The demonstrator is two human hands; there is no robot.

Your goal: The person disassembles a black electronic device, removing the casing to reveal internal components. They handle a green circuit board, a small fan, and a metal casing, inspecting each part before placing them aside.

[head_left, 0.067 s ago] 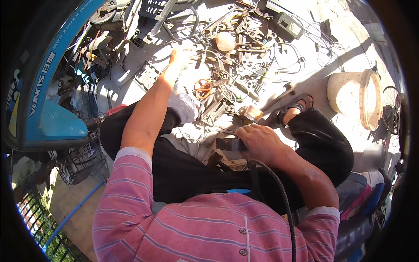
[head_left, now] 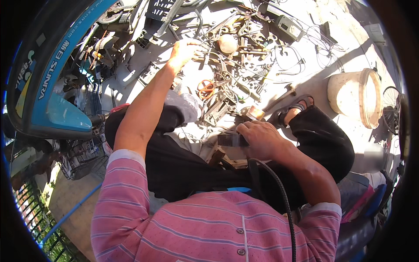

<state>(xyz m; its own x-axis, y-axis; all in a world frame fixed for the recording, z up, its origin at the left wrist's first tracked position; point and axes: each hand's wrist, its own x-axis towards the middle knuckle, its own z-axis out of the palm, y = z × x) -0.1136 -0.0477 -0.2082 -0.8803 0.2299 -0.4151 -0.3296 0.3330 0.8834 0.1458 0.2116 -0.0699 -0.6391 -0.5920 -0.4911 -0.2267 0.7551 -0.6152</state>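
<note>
My left hand (head_left: 185,51) reaches out over the near left side of a pile of metal tools, its fingers stretched and bright in the sun. I make out nothing held in it. Close to my lap, my right hand (head_left: 262,137) grips a dark rectangular block (head_left: 232,140), which sticks out to the left of the fingers. The block's exact kind does not show. Several wrenches (head_left: 227,29) and other tools lie past my left hand, around a pale round object (head_left: 228,43). Orange-handled scissors (head_left: 206,89) lie between my hands. An open tin (head_left: 254,113) stands just beyond my right hand.
A dirty pale bucket (head_left: 349,94) lies on its side at the right. A hammer-like tool (head_left: 281,98) rests by my sandalled foot (head_left: 294,112). Scrap parts and a blue vehicle panel (head_left: 65,118) crowd the left. A grey box (head_left: 289,27) with wires sits at the back.
My left hand has moved a little farther out and to the right. My right hand still holds the dark block, which has tilted slightly.
</note>
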